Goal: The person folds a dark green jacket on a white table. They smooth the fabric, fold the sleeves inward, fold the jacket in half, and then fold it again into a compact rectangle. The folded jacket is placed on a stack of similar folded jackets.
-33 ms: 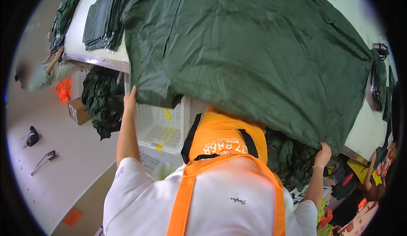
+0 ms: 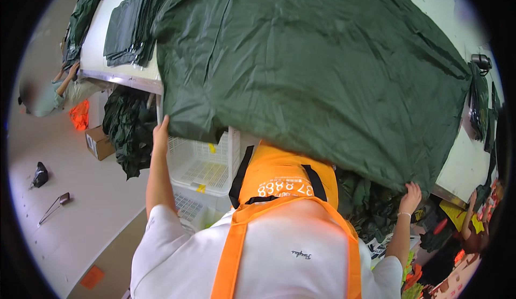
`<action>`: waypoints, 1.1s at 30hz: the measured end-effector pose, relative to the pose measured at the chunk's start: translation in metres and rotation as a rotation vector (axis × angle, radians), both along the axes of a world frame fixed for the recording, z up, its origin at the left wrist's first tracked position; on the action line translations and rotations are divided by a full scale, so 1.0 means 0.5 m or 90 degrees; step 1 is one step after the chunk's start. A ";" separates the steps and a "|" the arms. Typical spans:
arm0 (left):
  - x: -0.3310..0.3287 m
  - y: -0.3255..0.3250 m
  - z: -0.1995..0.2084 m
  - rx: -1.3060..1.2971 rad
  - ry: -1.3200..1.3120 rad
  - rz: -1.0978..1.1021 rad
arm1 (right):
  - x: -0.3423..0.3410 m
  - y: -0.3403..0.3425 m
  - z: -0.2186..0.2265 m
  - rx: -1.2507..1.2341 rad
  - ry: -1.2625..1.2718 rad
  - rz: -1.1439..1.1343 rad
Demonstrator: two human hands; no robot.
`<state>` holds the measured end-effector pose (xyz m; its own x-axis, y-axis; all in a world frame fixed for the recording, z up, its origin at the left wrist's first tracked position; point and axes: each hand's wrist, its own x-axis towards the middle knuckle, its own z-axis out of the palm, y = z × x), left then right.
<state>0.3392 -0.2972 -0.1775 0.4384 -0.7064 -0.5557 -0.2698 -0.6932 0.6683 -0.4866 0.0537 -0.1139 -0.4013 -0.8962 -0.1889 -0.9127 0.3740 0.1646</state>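
A large dark green sheet of smooth, coated-looking cloth [image 2: 322, 78] lies spread over the white table, its near edge hanging past the table's front. At the cloth's near left corner, my left hand [image 2: 161, 131] is closed on the edge, thumb upward. My right hand [image 2: 411, 194] pinches the near right edge between its fingers. Creases run across the cloth, and a straight seam line shows at its upper left. Below the middle of the near edge is the orange apron [image 2: 290, 172] that I wear, with black straps.
Folded dark green pieces [image 2: 131, 27] form a stack on the white table [image 2: 121, 73]. Beneath are a white plastic crate [image 2: 199, 164] and bunched green cloth [image 2: 126, 129]. A cardboard box [image 2: 100, 142] stands on the floor. Other people work at far left and right.
My left hand has shifted slightly down and left, and the cloth's near left edge has come a little lower with it. My right hand stays almost in place.
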 end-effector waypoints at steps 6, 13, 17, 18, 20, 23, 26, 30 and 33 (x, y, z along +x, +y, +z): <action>-0.071 -0.106 0.252 -0.162 0.305 0.001 | -0.218 -0.042 0.104 -0.192 -0.033 -0.089; -0.276 -0.539 0.292 -0.290 0.138 -0.127 | -0.420 -0.475 0.074 -0.031 0.150 -0.169; -0.215 -0.495 0.105 -0.359 -0.332 -0.332 | -0.325 -0.540 -0.019 -0.234 -0.025 0.098; -0.211 -0.456 0.063 -0.381 -0.424 -0.356 | -0.228 -0.560 -0.006 -0.218 -0.073 0.117; -0.212 -0.416 0.025 -0.353 -0.422 -0.348 | -0.124 -0.529 -0.035 -0.170 -0.132 0.103; -0.178 -0.399 -0.009 -0.389 -0.495 -0.338 | -0.047 -0.526 -0.077 -0.089 -0.104 0.114; -0.161 -0.415 0.004 -0.331 -0.646 -0.431 | -0.040 -0.545 -0.120 -0.062 -0.052 0.062; -0.191 -0.434 0.022 -0.060 -0.605 -0.376 | 0.014 -0.578 -0.090 -0.066 0.128 0.017; -0.217 -0.433 0.043 -0.083 -0.663 -0.394 | 0.199 -0.572 -0.017 -0.272 -0.272 0.171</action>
<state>0.2306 -0.5135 -0.1562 0.2023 -0.9781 -0.0483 -0.9793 -0.2020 -0.0107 -0.3869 -0.2326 -0.1225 -0.1219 -0.9861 0.1128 -0.9352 0.0761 -0.3457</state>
